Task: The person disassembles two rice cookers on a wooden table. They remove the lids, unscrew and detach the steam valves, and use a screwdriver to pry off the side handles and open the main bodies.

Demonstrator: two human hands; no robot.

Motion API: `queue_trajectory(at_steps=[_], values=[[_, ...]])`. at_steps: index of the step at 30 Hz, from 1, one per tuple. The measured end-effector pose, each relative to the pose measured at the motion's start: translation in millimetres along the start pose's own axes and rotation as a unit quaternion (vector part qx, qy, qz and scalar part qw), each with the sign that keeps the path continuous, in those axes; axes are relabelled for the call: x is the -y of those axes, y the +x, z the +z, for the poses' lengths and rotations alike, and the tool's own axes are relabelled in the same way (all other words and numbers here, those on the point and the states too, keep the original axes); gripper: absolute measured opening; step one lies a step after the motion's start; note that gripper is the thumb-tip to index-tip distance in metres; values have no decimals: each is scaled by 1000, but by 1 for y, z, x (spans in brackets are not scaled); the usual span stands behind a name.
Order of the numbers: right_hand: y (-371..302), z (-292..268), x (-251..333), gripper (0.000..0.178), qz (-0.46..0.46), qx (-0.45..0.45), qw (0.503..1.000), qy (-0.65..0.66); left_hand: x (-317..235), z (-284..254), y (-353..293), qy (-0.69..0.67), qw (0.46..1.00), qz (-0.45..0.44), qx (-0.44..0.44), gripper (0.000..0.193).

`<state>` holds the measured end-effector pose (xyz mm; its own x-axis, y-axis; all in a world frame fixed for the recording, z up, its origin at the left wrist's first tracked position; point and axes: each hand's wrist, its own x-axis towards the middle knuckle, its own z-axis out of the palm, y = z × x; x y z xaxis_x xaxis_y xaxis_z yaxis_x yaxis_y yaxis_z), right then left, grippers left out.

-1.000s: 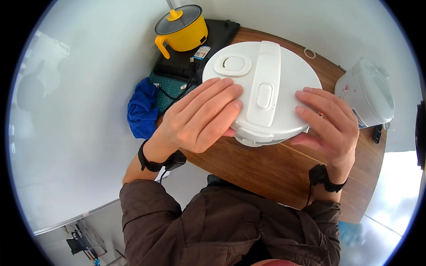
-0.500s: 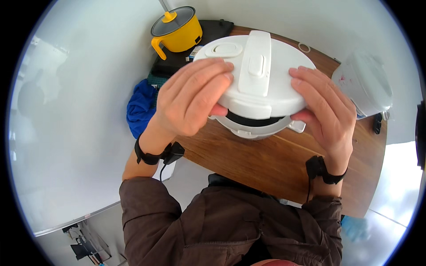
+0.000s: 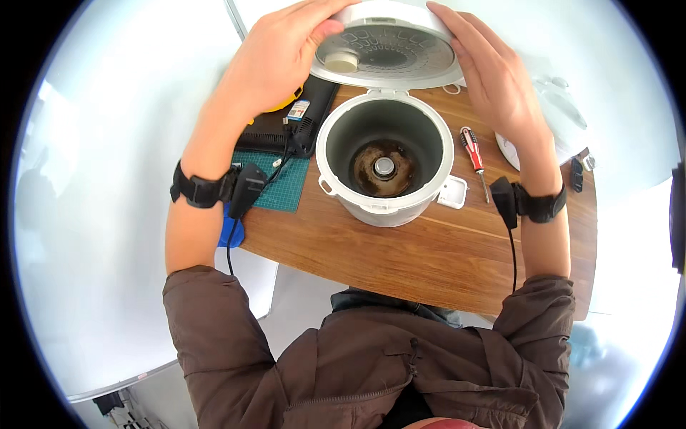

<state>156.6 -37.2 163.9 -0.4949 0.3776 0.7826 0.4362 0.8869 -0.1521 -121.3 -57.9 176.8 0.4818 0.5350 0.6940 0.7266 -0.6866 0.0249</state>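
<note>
A white rice cooker point(image 3: 385, 214) stands on the wooden table in front of me, its hinged lid point(image 3: 393, 46) swung up at the back. The lid's metal inner plate and a round pale cap face me. My left hand point(image 3: 275, 61) grips the lid's left edge, thumb on the near side. At the opposite edge, my right hand point(image 3: 496, 82) holds the lid with its fingers stretched along the rim. Inside the grey cooker well, a round metal knob sits amid brown stains on the bottom. No inner pot is in the well.
A red-handled screwdriver point(image 3: 471, 149) lies right of the cooker. Leftward are a green cutting mat point(image 3: 286, 191), a black flat case point(image 3: 309, 100), a mostly hidden yellow pot point(image 3: 287, 102) and blue cloth point(image 3: 230, 233). A white lidded container point(image 3: 564, 114) stands at the far right.
The lid has swung up and away from me, opening the cooker and exposing its inside. Both hands rose with it. The screwdriver and cutting mat show more fully.
</note>
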Motion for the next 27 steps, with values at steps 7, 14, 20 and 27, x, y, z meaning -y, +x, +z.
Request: queue_trajectory(at_steps=[7,14,20,27], values=[[23,-8,-45,49,-39,80,994,-61,7,-12,32,16,997,7,72,45],[42,-18,-46,45,-49,135,988,-55,19,-12,35,103,986,12,127,46],[51,-26,-44,42,-2,186,983,-13,17,-10,41,106,983,8,149,42],[51,-22,-48,39,-52,180,981,-55,14,-11,43,92,985,-28,144,39]])
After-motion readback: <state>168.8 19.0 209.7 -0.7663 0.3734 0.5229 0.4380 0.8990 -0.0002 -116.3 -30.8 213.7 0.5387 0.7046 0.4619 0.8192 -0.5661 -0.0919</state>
